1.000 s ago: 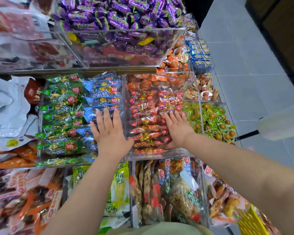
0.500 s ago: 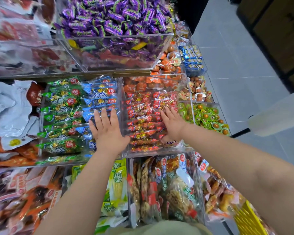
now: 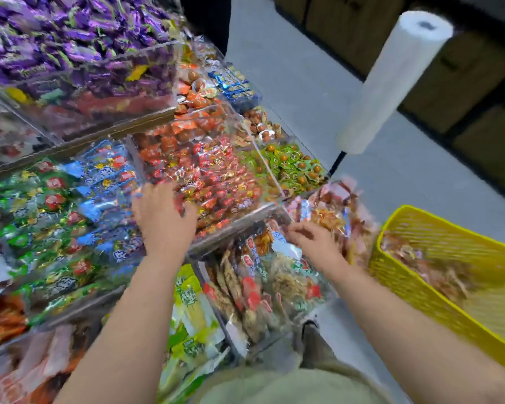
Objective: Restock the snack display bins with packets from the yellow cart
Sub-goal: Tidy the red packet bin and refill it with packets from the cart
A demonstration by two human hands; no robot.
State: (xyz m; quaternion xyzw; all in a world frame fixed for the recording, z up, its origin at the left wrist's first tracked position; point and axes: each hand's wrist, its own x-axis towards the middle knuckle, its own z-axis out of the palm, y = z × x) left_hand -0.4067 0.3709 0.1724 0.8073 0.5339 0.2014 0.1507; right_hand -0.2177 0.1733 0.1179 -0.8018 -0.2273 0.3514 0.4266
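1. Your left hand point(image 3: 164, 220) lies palm down on the display, on the divider btwn the blue pkts point(image 3: 108, 176) and the red pkts point(image 3: 216, 182); fingers look spread and flat, gripping nothing
2. Your right hand point(image 3: 314, 239) hangs lower and further right, over the front bin of mixed pkts point(image 3: 274, 284); fingers are loosely curled, but w/ this much blur you can't tell if they pinch anything
3. The yellow cart point(image 3: 420, 304) stands at far right on the grey floor point(image 3: 303, 83), just beside the display's right end, near your right forearm and well apart from the left hand
4. Brownish pkts point(image 3: 426, 258) lie inside the cart, too blurred to read
5. Green pkts point(image 3: 41, 205) fill the bin left of the blue ones, same tier
6. Purple sweets point(image 3: 70, 39) are heaped in a clear bin on the top tier, back left
7. Green-and-orange sweets point(image 3: 292, 167) sit in a small bin right of the red pkts
8. Yellow-green pkts point(image 3: 190, 298) sit in the front tier, btwn your two forearms
9. A white roll point(image 3: 391, 83) stands on a dark post up right, beyond the cart
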